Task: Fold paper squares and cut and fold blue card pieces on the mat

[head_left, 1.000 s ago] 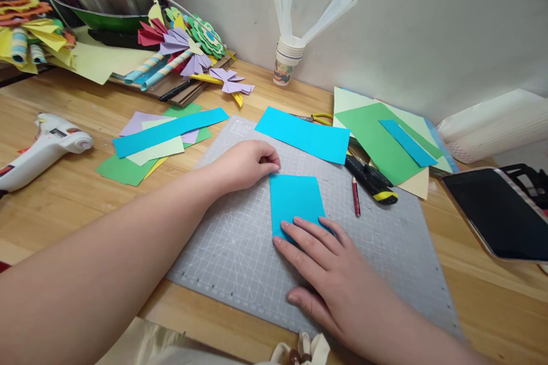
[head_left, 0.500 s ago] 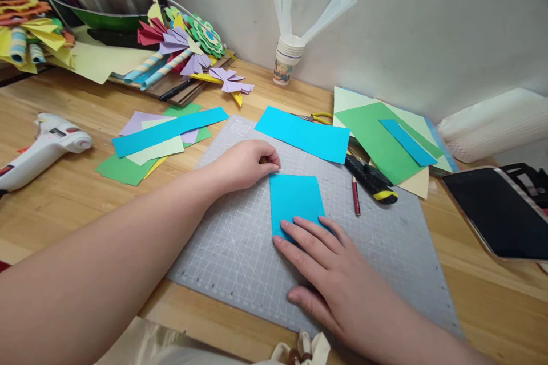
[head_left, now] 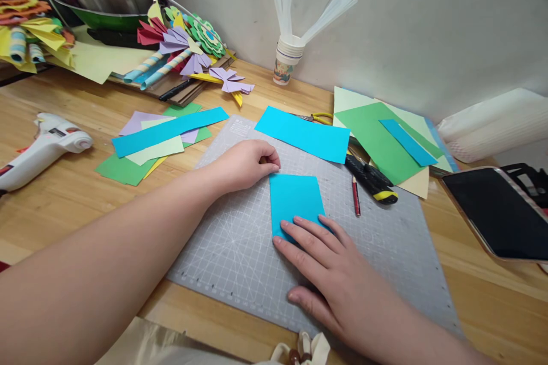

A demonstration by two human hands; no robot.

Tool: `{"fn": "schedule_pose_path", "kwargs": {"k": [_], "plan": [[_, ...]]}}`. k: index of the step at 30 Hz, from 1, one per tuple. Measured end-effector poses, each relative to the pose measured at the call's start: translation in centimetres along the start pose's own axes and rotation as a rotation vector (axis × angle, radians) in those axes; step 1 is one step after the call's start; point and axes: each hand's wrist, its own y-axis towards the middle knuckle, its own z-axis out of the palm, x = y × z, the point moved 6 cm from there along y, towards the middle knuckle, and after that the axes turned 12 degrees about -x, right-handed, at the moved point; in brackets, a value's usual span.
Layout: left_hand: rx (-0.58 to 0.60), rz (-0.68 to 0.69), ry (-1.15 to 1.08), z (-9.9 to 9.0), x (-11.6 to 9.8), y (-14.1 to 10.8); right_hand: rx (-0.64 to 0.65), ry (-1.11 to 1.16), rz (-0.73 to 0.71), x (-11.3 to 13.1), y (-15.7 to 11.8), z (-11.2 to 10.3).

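Note:
A blue piece of paper (head_left: pixel 297 197) lies on the grey cutting mat (head_left: pixel 231 239) in front of me. My right hand (head_left: pixel 329 262) rests on its lower part, fingers spread flat and thumb on the mat. At the paper's upper left corner, my left hand (head_left: pixel 252 162) is closed with thumb and fingertips together. Whatever it may hold is hidden by the curled fingers. Beyond the hands, a wider blue paper strip (head_left: pixel 303 136) lies across the mat's far edge. A short red pencil (head_left: pixel 356 197) and a black-and-yellow utility knife (head_left: pixel 372 179) lie to the right.
Left are a glue gun (head_left: pixel 51 145) and paper scraps with a blue strip (head_left: pixel 171 131) on top. Paper flowers (head_left: pixel 188 45) lie behind them. A paper cup (head_left: pixel 285 65) holds white sticks by the wall. Green sheets (head_left: pixel 381 142) and a tablet (head_left: pixel 499 211) are at right.

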Motion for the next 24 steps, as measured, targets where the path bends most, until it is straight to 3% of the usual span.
{"fn": "schedule_pose_path", "kwargs": {"k": [24], "plan": [[0.032,0.059,0.010,0.20,-0.25,-0.18,0.035,0.058,0.035,-0.37,0.19,-0.16]]}}
